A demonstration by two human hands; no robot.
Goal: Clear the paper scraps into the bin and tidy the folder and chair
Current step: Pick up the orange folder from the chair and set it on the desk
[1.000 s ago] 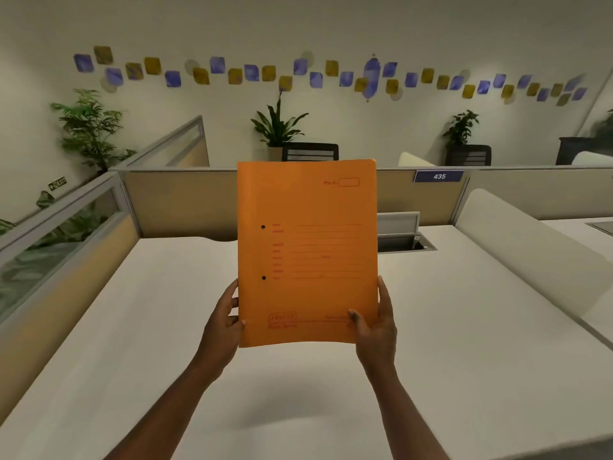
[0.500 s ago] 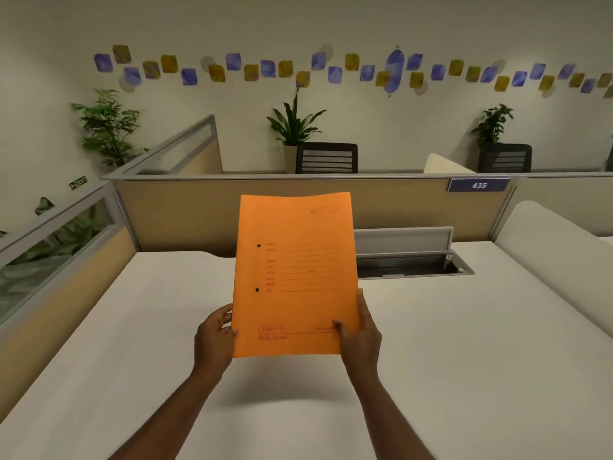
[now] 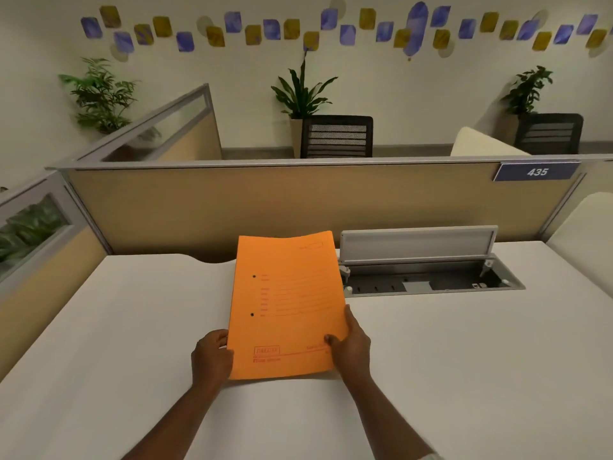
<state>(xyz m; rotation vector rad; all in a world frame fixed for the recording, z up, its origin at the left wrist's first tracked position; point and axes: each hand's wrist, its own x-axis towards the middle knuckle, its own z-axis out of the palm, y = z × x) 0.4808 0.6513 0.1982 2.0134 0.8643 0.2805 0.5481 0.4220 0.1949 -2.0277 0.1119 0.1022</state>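
An orange folder [image 3: 285, 303] with red print and two punched holes is tilted low over the white desk [image 3: 464, 360], its near edge close to the surface. My left hand [image 3: 212, 356] grips its lower left corner. My right hand [image 3: 351, 346] grips its lower right edge, thumb on the front. No paper scraps or bin are in view.
An open cable tray [image 3: 428, 277] with its grey lid raised sits in the desk just right of the folder. Beige partitions [image 3: 298, 207] wall the desk at the back and left. Black mesh chairs [image 3: 336, 137] and potted plants [image 3: 302, 91] stand beyond the partition.
Both hands have lowered the folder from upright in front of me down toward the desk, tilting it flatter. The view has dipped downward.
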